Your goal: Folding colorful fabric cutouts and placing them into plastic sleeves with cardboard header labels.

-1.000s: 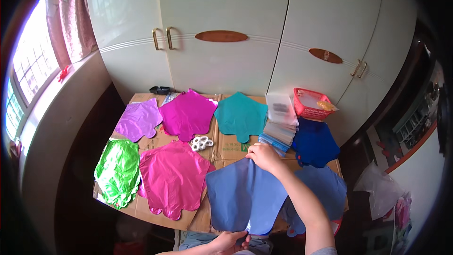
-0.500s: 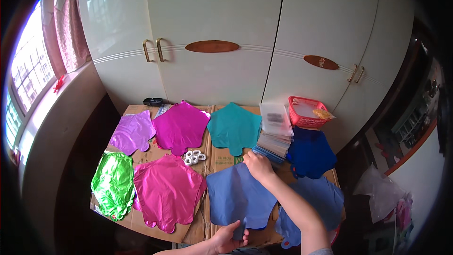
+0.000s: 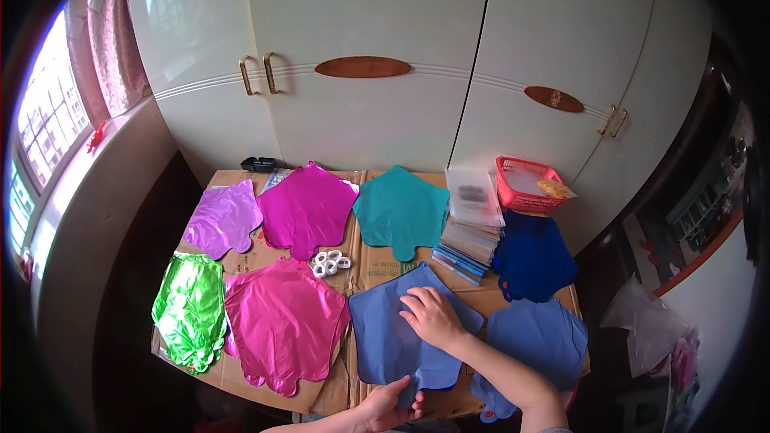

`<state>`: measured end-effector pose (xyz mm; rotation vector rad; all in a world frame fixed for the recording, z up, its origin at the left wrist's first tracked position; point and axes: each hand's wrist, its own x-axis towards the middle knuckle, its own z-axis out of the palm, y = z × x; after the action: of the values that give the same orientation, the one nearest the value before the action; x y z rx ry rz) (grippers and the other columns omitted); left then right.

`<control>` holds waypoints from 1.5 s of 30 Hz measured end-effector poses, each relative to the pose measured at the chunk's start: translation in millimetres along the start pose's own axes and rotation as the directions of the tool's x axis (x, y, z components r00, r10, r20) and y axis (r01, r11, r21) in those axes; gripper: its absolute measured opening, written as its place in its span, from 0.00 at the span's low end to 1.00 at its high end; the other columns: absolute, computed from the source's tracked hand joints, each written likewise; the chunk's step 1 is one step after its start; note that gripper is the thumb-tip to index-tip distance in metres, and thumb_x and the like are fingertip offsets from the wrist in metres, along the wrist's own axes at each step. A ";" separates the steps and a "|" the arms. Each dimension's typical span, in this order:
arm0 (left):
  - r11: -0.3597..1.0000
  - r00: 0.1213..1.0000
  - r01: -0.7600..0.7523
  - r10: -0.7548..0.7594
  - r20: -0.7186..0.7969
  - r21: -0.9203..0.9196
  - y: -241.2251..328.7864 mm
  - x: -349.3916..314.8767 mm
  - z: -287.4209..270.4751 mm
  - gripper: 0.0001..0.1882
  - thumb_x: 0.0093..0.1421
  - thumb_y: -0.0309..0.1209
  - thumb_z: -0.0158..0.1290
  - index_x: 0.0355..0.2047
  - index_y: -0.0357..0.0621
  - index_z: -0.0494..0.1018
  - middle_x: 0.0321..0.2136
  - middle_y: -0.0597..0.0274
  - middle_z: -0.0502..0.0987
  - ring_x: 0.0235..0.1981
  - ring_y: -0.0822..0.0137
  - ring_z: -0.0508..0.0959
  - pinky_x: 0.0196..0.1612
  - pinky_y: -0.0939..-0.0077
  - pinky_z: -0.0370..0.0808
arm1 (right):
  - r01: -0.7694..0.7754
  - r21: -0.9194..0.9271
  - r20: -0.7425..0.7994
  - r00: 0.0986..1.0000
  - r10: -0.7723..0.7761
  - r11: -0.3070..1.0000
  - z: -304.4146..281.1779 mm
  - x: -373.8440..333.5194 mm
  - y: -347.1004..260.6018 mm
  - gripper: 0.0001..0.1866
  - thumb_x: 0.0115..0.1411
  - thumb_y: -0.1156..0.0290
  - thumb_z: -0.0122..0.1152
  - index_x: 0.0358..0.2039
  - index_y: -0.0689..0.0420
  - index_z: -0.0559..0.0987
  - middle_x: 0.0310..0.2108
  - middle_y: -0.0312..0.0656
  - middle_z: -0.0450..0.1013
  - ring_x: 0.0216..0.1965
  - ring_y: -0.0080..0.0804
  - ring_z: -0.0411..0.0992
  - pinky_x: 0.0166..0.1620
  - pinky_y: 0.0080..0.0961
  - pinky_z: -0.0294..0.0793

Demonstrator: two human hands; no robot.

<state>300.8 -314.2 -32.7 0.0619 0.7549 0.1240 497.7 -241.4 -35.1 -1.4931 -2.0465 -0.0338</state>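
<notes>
A flat, greyish-blue foil balloon [image 3: 383,329], shaped like a rounded star with a tab, lies in front of me at the table's near middle. My left hand [image 3: 387,409] pinches its lower tab between thumb and fingers. Over the middle of the balloon rests my right hand [image 3: 431,318], fingers stretched and slightly bent, with nothing visible in them. Beyond that hand is a fanned stack of clear plastic sleeves [image 3: 469,244], some with blue edges. More greyish-blue balloons [image 3: 537,341] are partly behind my right forearm.
Pink [image 3: 287,321], magenta [image 3: 306,210], teal [image 3: 401,208], lilac [image 3: 224,216], green [image 3: 190,309] and dark blue [image 3: 536,256] foil balloons lie on the cardboard [image 3: 333,369]. White rolls [image 3: 329,263] sit mid-table. A red basket [image 3: 529,199] stands back right, before white cupboards [image 3: 361,128].
My right hand has moved from the balloon's top corner, by the plastic sleeves, down onto its middle. The left hand keeps its hold on the tab. The view has shifted slightly.
</notes>
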 end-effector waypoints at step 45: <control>0.973 0.945 0.172 -0.118 0.304 -0.154 -71.4 -23.9 -77.8 0.37 0.61 0.61 0.35 0.57 0.42 0.57 0.40 0.44 0.73 0.45 0.43 0.74 0.52 0.51 0.70 | -0.468 0.081 0.404 0.823 0.401 0.880 -21.3 20.8 -5.6 0.15 0.57 0.56 0.56 0.29 0.56 0.79 0.28 0.48 0.76 0.33 0.44 0.75 0.38 0.38 0.73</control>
<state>236.5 -387.2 -80.2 -0.1446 0.4466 0.0393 498.4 -233.2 -6.0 -1.9299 -1.8617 0.6516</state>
